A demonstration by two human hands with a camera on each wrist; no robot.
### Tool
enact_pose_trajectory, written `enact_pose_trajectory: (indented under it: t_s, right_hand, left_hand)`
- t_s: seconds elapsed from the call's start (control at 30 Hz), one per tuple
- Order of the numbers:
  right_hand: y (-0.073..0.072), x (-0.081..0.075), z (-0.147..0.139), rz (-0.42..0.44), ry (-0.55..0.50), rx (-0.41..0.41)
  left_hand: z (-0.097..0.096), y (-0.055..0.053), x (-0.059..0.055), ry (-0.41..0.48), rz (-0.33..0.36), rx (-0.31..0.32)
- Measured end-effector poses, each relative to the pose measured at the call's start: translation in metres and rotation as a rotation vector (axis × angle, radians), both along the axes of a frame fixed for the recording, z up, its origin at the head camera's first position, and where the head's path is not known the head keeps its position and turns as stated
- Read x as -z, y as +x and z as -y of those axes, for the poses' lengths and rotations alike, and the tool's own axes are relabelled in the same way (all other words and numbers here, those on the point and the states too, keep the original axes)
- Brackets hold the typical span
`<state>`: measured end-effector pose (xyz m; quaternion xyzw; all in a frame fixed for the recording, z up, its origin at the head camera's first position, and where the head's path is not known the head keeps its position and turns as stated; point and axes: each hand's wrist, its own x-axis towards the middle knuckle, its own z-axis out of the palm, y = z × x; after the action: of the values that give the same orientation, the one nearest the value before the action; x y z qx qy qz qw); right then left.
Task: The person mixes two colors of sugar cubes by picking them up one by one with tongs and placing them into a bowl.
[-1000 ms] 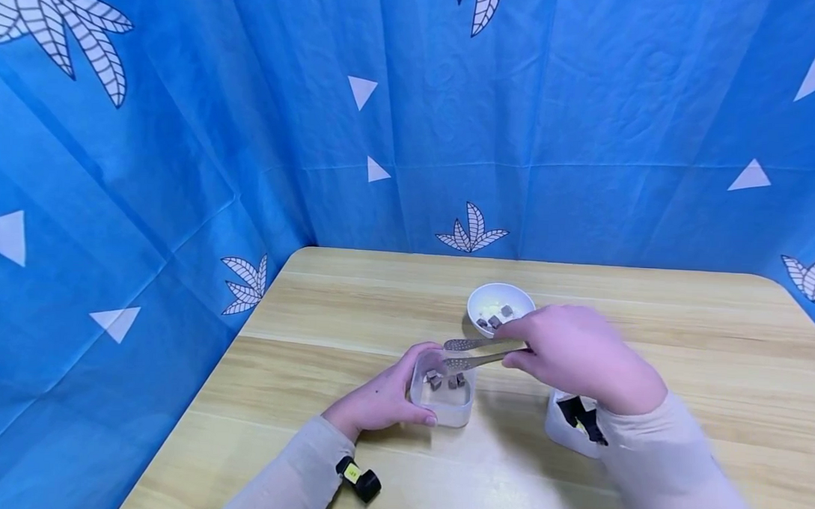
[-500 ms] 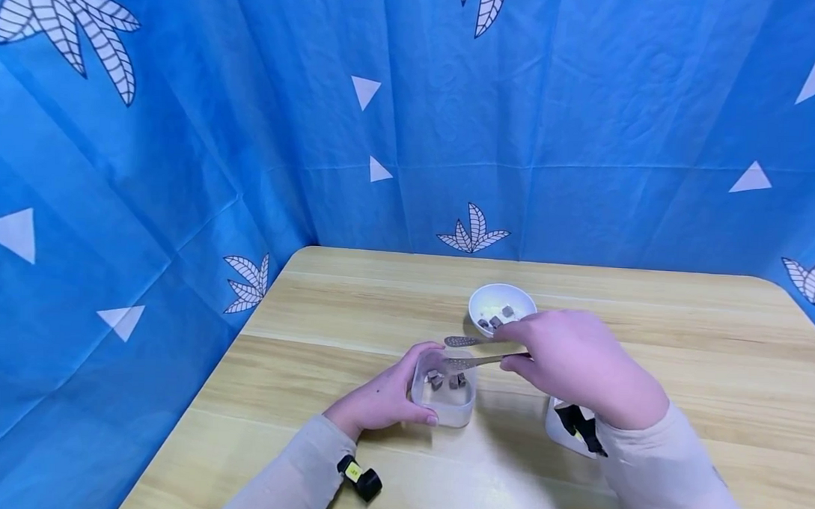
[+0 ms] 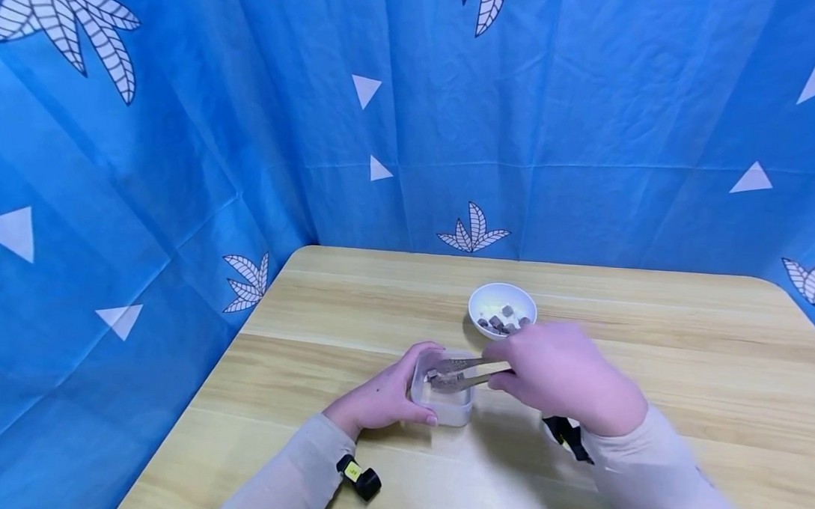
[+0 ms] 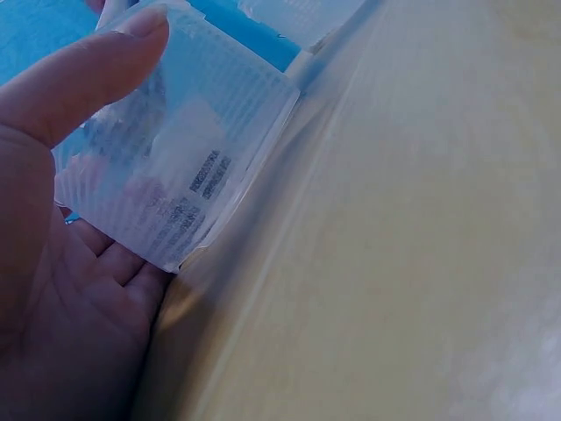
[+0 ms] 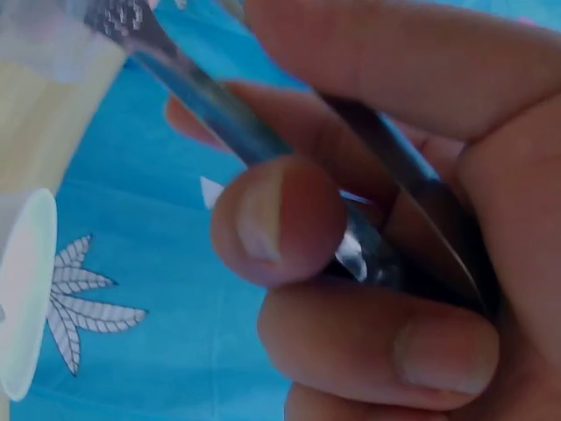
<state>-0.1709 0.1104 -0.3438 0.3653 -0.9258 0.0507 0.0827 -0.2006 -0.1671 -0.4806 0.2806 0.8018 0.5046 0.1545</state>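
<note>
Thumb and fingers of my left hand grip a clear plastic container from its left side, on the table. The left wrist view has the thumb along the container's ribbed wall. Several small grey-brown cubes lie inside. My right hand holds metal tongs, fingers curled round both arms, as the right wrist view confirms. The perforated tips of the tongs reach down into the container among the cubes, their two arms spread slightly apart. Part of the cubes is hidden behind the tips.
A white bowl with several similar cubes stands just behind the container. Another white container is mostly covered by my right wrist. The wooden table ends at a blue patterned curtain at the back and left.
My right hand has lowered the tongs and shifted slightly left and nearer, so their tips are now inside the container. More cubes in the bowl have come into view. The left hand stays put.
</note>
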Motion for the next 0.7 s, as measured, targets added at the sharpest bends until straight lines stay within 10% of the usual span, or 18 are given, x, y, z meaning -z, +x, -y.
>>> enact_pose_trajectory:
  t_s: [0.7]
  right_hand:
    - [-0.014,0.02,0.008,-0.02,0.002,-0.045]
  left_hand:
    - [0.0,0.0,0.002,-0.011,-0.028,0.012]
